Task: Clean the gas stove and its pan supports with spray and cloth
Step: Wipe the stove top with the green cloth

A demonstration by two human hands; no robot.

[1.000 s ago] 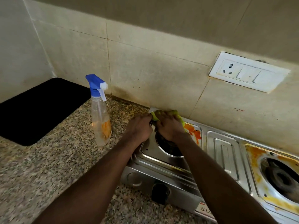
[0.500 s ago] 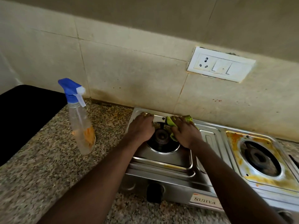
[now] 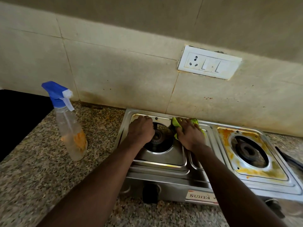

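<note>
right grip (image 3: 191,136), fingers spread, is pressing the cloth (image 3: 176,124) along the stove (image 3: 164,171) back edge; left grip (image 3: 141,131) is resting alongside, curl unclear

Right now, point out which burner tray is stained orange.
The right burner tray: orange grime coats it. The left burner tray, where the left hand rests, is shiny steel.
</note>
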